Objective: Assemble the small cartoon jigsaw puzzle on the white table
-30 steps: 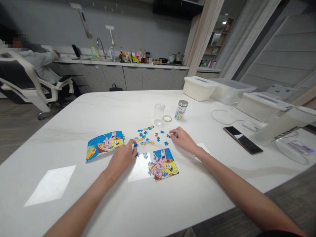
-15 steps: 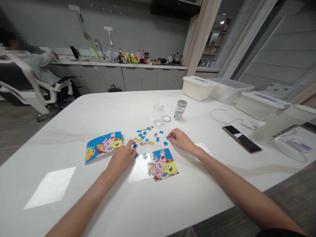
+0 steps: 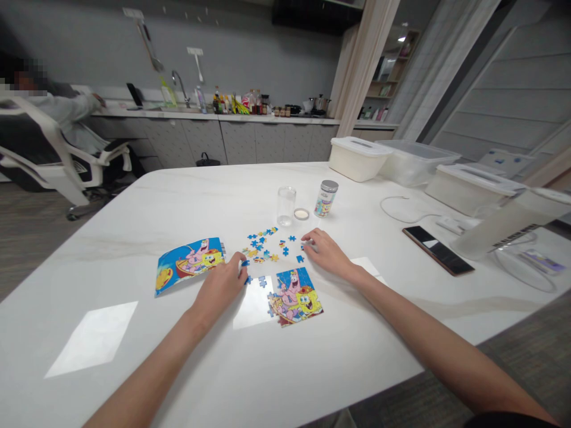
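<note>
A partly joined cartoon puzzle (image 3: 298, 297) lies on the white table, with loose blue and yellow pieces (image 3: 274, 258) scattered behind it. My left hand (image 3: 228, 277) has its fingers closed on a blue puzzle piece (image 3: 245, 263) beside the picture sheet (image 3: 190, 261). Right of the loose pieces, my right hand (image 3: 325, 252) rests with its fingers apart, a small blue piece showing at its fingertips on the table. Another blue piece (image 3: 262, 281) lies left of the joined part.
Behind the pieces stand a clear jar (image 3: 286, 207), its ring lid (image 3: 301, 214) and a printed can (image 3: 326, 199). A phone (image 3: 438, 250), cable and bottle (image 3: 508, 229) are at the right; lidded boxes (image 3: 359, 159) stand farther back. A person sits at the far left.
My right hand's fingers have parted from the small blue piece they pinched, which now lies by the fingertips. My left hand has hardly moved.
</note>
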### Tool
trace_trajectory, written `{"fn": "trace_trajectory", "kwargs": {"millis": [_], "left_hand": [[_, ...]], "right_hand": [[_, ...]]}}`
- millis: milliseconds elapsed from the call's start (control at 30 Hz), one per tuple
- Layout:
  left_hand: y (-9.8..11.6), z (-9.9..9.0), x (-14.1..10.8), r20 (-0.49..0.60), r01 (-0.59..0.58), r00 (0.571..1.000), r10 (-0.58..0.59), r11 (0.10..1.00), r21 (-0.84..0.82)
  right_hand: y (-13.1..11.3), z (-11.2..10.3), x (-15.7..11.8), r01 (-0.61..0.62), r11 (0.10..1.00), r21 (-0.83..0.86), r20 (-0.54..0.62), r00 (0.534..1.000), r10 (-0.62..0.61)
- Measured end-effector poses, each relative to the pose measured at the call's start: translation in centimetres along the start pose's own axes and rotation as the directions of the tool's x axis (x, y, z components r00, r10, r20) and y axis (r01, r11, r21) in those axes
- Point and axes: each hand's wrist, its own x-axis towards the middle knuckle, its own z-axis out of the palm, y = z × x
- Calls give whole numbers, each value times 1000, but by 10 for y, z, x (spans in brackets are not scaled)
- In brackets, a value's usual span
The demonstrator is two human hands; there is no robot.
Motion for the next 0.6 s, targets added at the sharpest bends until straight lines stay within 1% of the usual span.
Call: {"fn": "trace_trajectory", "kwargs": {"millis": [100, 200, 400, 600], "left_hand": [[1, -1, 0, 19, 4, 1000, -4, 1000, 2], [2, -3, 0, 26, 14, 1000, -14, 1000, 3], [3, -3, 0, 40, 22, 999, -22, 1000, 12], [-1, 1, 1, 21, 5, 1000, -5, 1000, 10]], "right_hand": [[0, 3, -1, 118, 993, -12, 38, 992, -118], [0, 5, -1, 170, 985, 0, 82, 982, -169], [-3, 2, -1, 138, 987, -76, 64, 989, -133], [-3, 2, -1, 149, 989, -27, 77, 986, -146]]}}
